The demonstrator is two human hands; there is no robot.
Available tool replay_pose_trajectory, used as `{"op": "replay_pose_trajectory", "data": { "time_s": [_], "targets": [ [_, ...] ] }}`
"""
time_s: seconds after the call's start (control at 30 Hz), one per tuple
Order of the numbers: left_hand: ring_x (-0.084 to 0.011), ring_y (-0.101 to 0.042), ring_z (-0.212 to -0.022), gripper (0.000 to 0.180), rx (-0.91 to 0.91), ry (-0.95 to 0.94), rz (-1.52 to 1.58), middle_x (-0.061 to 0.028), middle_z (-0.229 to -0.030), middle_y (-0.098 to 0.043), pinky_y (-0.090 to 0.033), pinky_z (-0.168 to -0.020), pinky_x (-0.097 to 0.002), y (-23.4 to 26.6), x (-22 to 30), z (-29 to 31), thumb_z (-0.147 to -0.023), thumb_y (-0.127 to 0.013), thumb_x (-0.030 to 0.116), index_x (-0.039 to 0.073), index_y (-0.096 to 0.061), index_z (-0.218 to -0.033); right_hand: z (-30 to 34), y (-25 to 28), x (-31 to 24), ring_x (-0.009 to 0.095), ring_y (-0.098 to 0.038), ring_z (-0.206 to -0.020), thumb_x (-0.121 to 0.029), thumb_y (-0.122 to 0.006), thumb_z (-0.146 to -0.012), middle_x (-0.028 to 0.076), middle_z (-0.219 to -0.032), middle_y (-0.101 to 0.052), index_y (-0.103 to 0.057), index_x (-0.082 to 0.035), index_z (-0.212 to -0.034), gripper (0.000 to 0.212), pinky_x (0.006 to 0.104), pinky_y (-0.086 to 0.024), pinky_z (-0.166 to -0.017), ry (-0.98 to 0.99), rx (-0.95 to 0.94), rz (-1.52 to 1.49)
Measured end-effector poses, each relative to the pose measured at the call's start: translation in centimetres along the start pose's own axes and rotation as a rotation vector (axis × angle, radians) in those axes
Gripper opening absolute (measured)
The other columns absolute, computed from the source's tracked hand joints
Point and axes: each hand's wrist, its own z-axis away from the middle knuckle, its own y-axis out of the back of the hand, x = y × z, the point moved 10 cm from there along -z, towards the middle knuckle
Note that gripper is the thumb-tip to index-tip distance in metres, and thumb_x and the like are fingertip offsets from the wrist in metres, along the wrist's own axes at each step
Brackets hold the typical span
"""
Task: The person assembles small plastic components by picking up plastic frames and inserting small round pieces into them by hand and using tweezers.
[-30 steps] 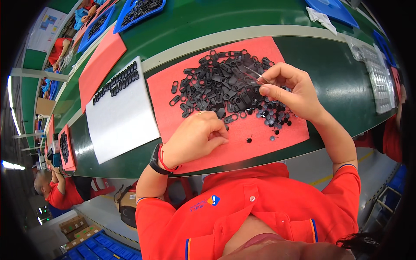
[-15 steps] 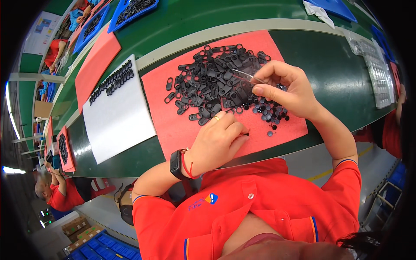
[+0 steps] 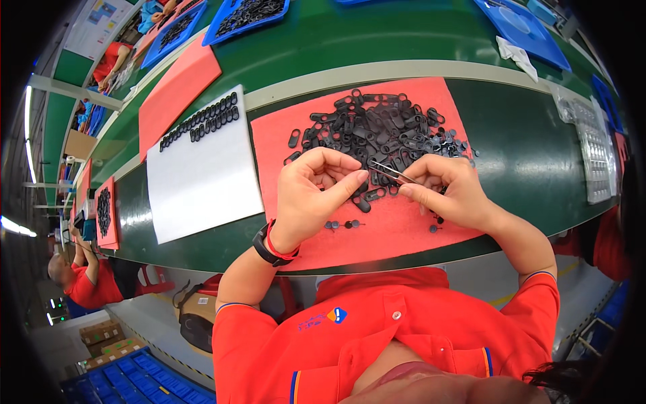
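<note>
- The right hand (image 3: 461,192) pinched a pair of thin metal tweezers (image 3: 398,176) between thumb and fingers, their tips pointing left toward the other hand.
- The left hand (image 3: 301,194) had its thumb and index fingertips drawn close together beside those tips; whether a small part sat between them, I could not tell.
- A pile of black oblong parts (image 3: 377,124) lay on the salmon mat (image 3: 397,252), spread beyond both hands and coming down between them, so that its near side stood directly under the tweezers.
- Small round discs (image 3: 449,143) clustered at the pile's right side, behind the right hand; a short row of discs (image 3: 348,224) lay nearer the person, and a single disc (image 3: 433,229) rested below the right wrist.
- Left of the mat, a white sheet (image 3: 205,195) carried slanting rows of black parts (image 3: 219,120) along its far end, its near portion showing white.
- Beyond the sheet lay a salmon pad (image 3: 176,94), with a blue tray (image 3: 232,30) of black parts farther off.
- At the far right were a white cloth (image 3: 517,57) and a clear plastic tray (image 3: 595,158).
- A pale rail (image 3: 397,69) bounded the mat's far side; the front edge of the table ran close below its near side.
- To the right, a broad stretch of green table (image 3: 515,161) separated mat from plastic tray, giving the right arm sideways room.
</note>
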Motion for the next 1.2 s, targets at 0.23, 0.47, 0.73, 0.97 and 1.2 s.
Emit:
{"op": "replay_pose_trajectory", "data": {
  "time_s": [0.23,0.47,0.73,0.97,1.2],
  "targets": [
    [0.0004,-0.051,-0.051,0.008,0.041,-0.135,-0.264,-0.0016,-0.067,-0.063,-0.038,-0.046,-0.0144,-0.3,1.7,0.2,-0.073,-0.069,0.000,-0.001,-0.063,-0.077,-0.1,-0.1,0.2,0.005,-0.057,-0.052,-0.005,-0.064,-0.084,0.003,-0.068,-0.061,-0.059,0.004,-0.089,0.011,0.0186,-0.041,-0.045,0.003,0.005,-0.015],
    [-0.0010,-0.051,-0.050,0.008,0.032,-0.175,-0.302,-0.0019,-0.065,-0.062,-0.039,-0.046,-0.0163,-0.4,1.6,0.3,-0.072,-0.069,-0.001,0.000,-0.061,-0.074,-0.2,-0.4,0.6,0.004,-0.056,-0.051,-0.005,-0.064,-0.084,0.002,-0.068,-0.062,-0.060,0.003,-0.089,0.010,0.0183,-0.040,-0.045,0.014,-0.013,0.016],
    [-0.0008,-0.051,-0.049,0.009,0.057,-0.191,-0.299,-0.0016,-0.064,-0.062,-0.039,-0.045,-0.0161,-0.4,1.8,0.4,-0.071,-0.069,-0.001,0.000,-0.061,-0.073,-0.2,-0.3,0.8,0.004,-0.056,-0.051,-0.005,-0.064,-0.084,0.003,-0.068,-0.062,-0.060,0.003,-0.089,0.010,0.0180,-0.040,-0.044,-0.009,-0.008,0.012],
    [-0.0008,-0.051,-0.049,0.009,0.049,-0.193,-0.308,-0.0014,-0.063,-0.062,-0.038,-0.044,-0.0162,-0.5,1.7,0.4,-0.071,-0.070,-0.001,0.000,-0.061,-0.072,-0.2,-0.3,0.9,0.004,-0.056,-0.051,-0.005,-0.064,-0.083,0.003,-0.069,-0.063,-0.061,0.003,-0.089,0.010,0.0180,-0.040,-0.044,-0.004,-0.008,0.042],
    [-0.0074,-0.046,-0.046,0.014,0.138,-0.478,-0.566,-0.0004,-0.058,-0.052,-0.036,-0.043,-0.0211,-1.3,4.0,1.4,-0.065,-0.071,-0.002,0.004,-0.058,-0.068,0.0,-0.2,0.3,0.003,-0.055,-0.054,-0.004,-0.067,-0.081,0.002,-0.068,-0.062,-0.060,0.001,-0.086,0.010,0.0177,-0.041,-0.046,0.066,0.051,0.114]
  ]
}}
